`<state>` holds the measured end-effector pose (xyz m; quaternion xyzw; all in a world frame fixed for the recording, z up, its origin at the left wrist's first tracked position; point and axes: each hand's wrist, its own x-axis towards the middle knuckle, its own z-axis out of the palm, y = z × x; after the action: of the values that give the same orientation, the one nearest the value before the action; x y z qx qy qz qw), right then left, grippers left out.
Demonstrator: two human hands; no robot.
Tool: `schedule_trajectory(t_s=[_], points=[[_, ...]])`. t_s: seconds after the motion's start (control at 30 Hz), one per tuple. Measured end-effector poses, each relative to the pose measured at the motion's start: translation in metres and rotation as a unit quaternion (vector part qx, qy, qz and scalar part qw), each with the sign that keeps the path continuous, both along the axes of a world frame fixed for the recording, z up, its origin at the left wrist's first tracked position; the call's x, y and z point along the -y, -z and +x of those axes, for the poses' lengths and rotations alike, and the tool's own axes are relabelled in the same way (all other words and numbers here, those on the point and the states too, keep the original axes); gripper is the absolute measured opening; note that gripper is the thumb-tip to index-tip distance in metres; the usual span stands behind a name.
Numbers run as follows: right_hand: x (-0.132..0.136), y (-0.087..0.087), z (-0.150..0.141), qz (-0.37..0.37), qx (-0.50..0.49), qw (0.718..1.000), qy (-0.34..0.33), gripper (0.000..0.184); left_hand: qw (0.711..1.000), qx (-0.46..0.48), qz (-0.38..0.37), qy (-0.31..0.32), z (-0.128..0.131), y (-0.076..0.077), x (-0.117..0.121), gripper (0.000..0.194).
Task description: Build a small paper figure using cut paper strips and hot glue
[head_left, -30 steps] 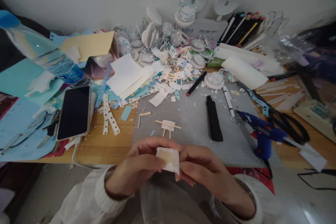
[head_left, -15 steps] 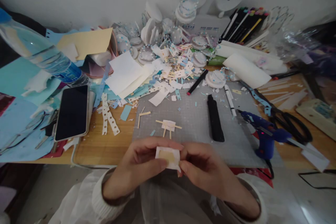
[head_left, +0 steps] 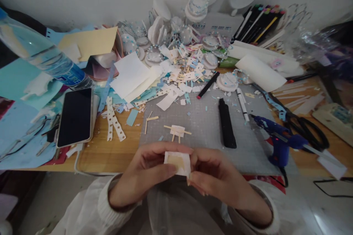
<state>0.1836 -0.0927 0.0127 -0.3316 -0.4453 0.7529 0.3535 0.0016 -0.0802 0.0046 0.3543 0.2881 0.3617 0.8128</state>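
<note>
A small white paper piece [head_left: 184, 159] with a tan patch on it is held up at the near edge of the grey cutting mat [head_left: 198, 125]. My left hand [head_left: 146, 172] pinches it, thumb on the front and fingers behind. My right hand [head_left: 217, 174] is closed at its right edge, thumb and fingers pinching the lower corner. Just beyond my hands lies a small paper figure [head_left: 177, 131], a white square with thin yellow strips sticking out as limbs. Two thin yellow strips [head_left: 151, 119] rest to its left.
A black pen-shaped tool [head_left: 227, 125], a white marker [head_left: 242, 104] and a blue glue gun [head_left: 278, 136] lie rightward, with black-handled scissors [head_left: 309, 132] beyond. Paper scraps [head_left: 190, 68] heap at the back. A phone [head_left: 75, 117] and water bottle [head_left: 52, 58] are leftward.
The paper piece has shifted very slightly up and right in my hands. My right fingers have moved a little at its lower right corner.
</note>
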Motion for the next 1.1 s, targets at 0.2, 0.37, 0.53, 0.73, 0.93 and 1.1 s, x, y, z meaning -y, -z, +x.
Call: schedule_trajectory(t_s=[0.2,0.37,0.53,0.73,0.93,1.1], points=[[-0.001,0.000,0.001,0.022,0.044,0.999,0.005,0.017,0.998,-0.047,0.038,-0.012,0.001,-0.008,0.001,0.023],[-0.001,0.001,0.000,0.021,0.105,0.994,0.019,0.021,0.992,-0.087,0.082,-0.039,0.004,-0.014,-0.001,0.023],[0.001,0.007,-0.005,0.053,0.185,0.979,0.060,0.019,0.965,-0.163,0.196,-0.056,0.005,-0.011,0.000,0.031],[-0.001,0.010,-0.004,0.088,0.221,0.967,0.087,0.019,0.955,-0.189,0.224,-0.051,0.001,-0.003,-0.002,0.033],[0.003,0.012,0.016,0.149,0.127,0.969,0.150,0.017,0.997,-0.010,-0.081,0.006,-0.003,0.006,-0.006,0.035],[0.011,0.022,0.019,0.374,0.258,0.854,0.253,0.028,0.990,0.029,-0.134,0.038,0.004,0.009,-0.005,0.038]])
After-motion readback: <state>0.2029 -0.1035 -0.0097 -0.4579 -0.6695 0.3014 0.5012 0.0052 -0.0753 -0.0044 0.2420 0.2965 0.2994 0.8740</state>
